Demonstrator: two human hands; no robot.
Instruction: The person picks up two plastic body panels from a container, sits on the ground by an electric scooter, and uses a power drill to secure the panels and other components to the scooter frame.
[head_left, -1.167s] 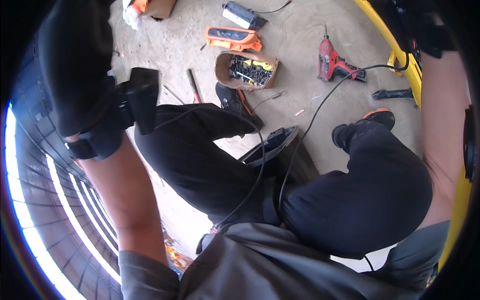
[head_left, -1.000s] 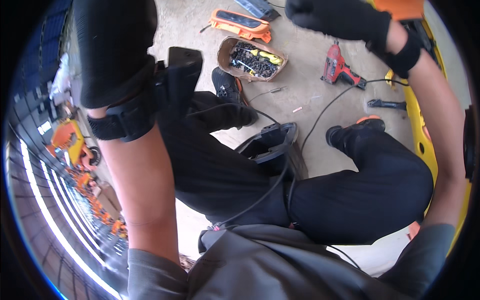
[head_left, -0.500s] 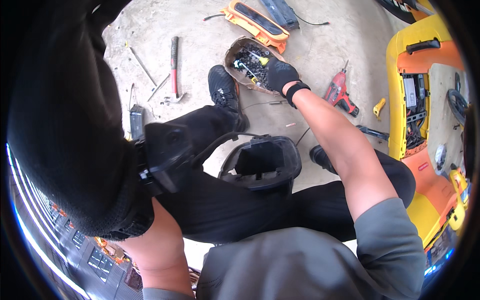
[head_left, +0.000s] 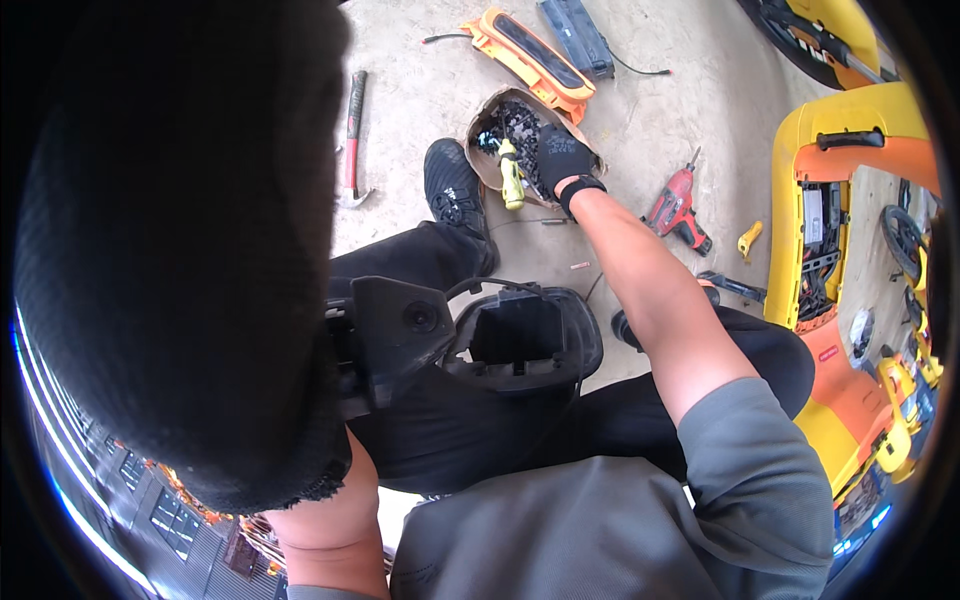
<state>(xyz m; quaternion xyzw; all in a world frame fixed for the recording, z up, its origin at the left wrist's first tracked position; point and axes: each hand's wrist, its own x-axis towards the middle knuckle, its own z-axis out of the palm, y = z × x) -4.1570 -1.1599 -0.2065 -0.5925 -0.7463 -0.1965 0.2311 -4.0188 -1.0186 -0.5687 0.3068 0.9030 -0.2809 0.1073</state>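
My right hand (head_left: 566, 160), in a black glove with a black strap at the wrist, reaches into an open cardboard box (head_left: 478, 165) of small black parts (head_left: 512, 112). Its fingertips are hidden among them. A screwdriver with a yellow-green handle (head_left: 511, 178) leans over the near rim, beside that hand. Very close to the camera, my left hand (head_left: 200, 230) in a black glove fills the left side. Its fingers are too dark and blurred to make out. A black box-shaped device (head_left: 405, 325) shows by the left wrist. Between my legs stands a hollow black plastic housing (head_left: 590, 335).
A red power drill (head_left: 675, 210) lies right of the box, near a small yellow part (head_left: 750, 238). Beyond the box are an orange frame (head_left: 530, 58) and a dark case (head_left: 578, 38). A hammer (head_left: 354, 140) lies left. A yellow and orange machine body (head_left: 790, 210) stands right.
My left hand has come closer to the camera and moved right, covering tools on the floor. The yellow-green screwdriver has shifted toward the box's near rim. My right hand stays at the box.
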